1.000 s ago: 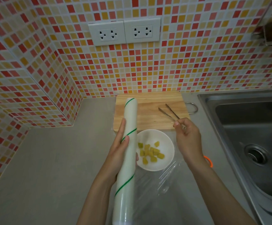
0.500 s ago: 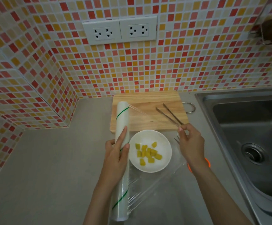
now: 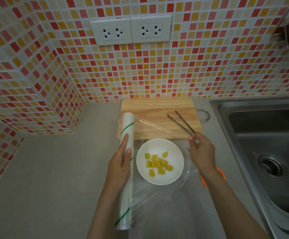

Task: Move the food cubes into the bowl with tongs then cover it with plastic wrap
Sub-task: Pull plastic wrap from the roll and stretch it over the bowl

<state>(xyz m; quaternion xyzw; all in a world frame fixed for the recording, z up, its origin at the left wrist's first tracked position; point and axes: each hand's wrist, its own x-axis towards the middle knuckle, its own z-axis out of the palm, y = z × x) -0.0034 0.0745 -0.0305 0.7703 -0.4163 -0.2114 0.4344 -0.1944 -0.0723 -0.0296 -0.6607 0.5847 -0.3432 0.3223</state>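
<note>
A white bowl (image 3: 159, 178) sits on the grey counter and holds several yellow food cubes (image 3: 157, 163). My left hand (image 3: 120, 165) grips the plastic wrap roll (image 3: 127, 126), which lies lengthwise just left of the bowl. A clear sheet of wrap (image 3: 155, 125) stretches from the roll over the bowl to my right hand (image 3: 201, 151), whose fingertips pinch the film's far edge to the right of the bowl. Metal tongs (image 3: 180, 122) lie on the wooden cutting board (image 3: 157, 106) behind the bowl.
A steel sink (image 3: 264, 152) fills the right side. An orange ring (image 3: 220, 172) shows under my right wrist. Tiled walls with two sockets (image 3: 130, 31) close off the back and left. Bare grey counter (image 3: 54, 178) spreads to the left.
The roll has come down from a raised tilt and shifted left beside the bowl. My right hand has pulled the film out rightward across the bowl.
</note>
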